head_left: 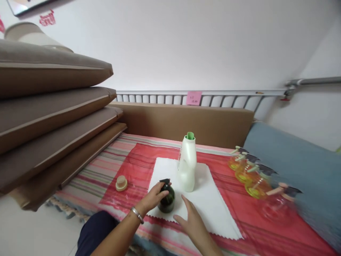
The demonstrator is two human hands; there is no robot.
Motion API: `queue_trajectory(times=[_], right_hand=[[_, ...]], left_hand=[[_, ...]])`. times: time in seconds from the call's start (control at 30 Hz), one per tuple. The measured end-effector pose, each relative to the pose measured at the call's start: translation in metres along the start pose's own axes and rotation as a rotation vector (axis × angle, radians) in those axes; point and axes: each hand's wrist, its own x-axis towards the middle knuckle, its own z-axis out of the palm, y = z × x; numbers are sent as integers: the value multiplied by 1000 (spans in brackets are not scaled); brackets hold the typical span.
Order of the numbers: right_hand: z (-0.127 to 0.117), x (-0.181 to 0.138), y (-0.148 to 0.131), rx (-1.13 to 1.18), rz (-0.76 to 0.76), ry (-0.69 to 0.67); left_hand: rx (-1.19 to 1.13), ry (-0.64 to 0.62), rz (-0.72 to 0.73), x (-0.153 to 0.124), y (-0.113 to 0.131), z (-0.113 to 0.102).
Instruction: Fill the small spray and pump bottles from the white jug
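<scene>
A dark green pump bottle (166, 202) with a black pump head stands upright on a white cloth (209, 204). My left hand (153, 198), with a silver bracelet at the wrist, grips it near the neck from the left. My right hand (192, 221) is just right of the bottle, thumb and fingers apart, holding nothing. Behind them a pale white-green jug (188, 167) stands uncapped, with a green spout showing at its mouth. A cream cap (121, 183) lies to the left of the cloth.
Several yellow and pink clear pump bottles (255, 185) line the right side, beside a blue-grey cushion (295, 170). Stacked brown cushions (61, 106) rise at the left. A long brown cushion (181, 121) runs along the back. Red plastic sheeting (133, 170) covers striped fabric.
</scene>
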Motion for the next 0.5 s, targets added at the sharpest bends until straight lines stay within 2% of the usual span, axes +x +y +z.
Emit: queue_trajectory(times=[0.1, 0.2, 0.33, 0.5], right_hand=[[19, 16, 2, -41, -77, 29], [35, 30, -2, 4, -115, 32], [45, 41, -4, 62, -138, 33], [43, 38, -4, 102, -148, 56]], left_hand=[[-2, -13, -30, 4, 0, -4], [13, 28, -52, 7, -6, -3], [63, 149, -41, 9, -12, 3], [141, 359, -62, 6, -10, 24]])
